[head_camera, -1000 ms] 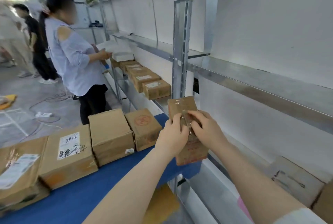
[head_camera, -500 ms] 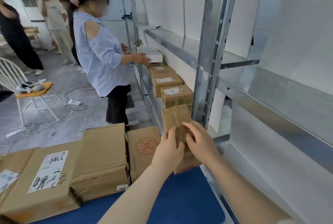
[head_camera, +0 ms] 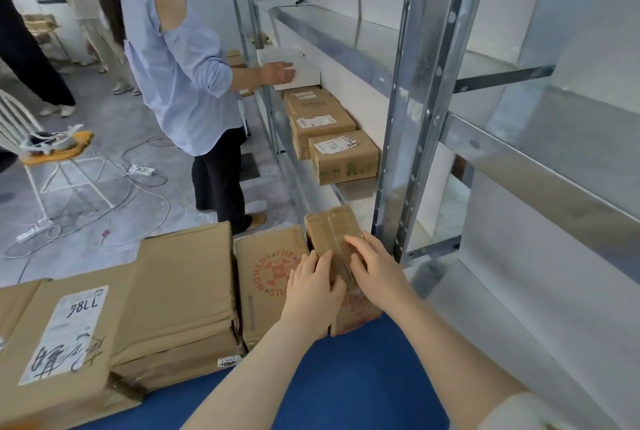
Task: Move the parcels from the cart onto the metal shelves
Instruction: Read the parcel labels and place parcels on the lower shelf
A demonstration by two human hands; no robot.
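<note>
Parcel: a small brown parcel (head_camera: 330, 232) wound in clear tape, caught between both hands and tipped with its far end up. Its near end is down at the blue cart (head_camera: 346, 381); I cannot tell whether it touches.
Left hand: the left hand (head_camera: 313, 287) grasps the parcel's left side, fingers laid over the top.
Right hand: the right hand (head_camera: 375, 270) grasps the right side, fingers curled over the top edge.
Handling: judged light, since two hands tilt it easily. The card looks stiff and the tape looks slick, so palms on opposite sides with thumbs under the near edge should hold better than fingertips on the tape.
Left of the hands: a stamped box (head_camera: 268, 277) touches the parcel, with bigger boxes beyond it on the cart.
Right of the hands: a steel post (head_camera: 419, 100) stands just beside the parcel, and bare shelf (head_camera: 540, 166) runs past it.
Ahead of the hands: a row of boxes (head_camera: 343, 156) sits on a lower shelf. A free patch lies between that row and the post.
Further ahead: another person (head_camera: 180, 59) holds a white box (head_camera: 301, 74).
</note>
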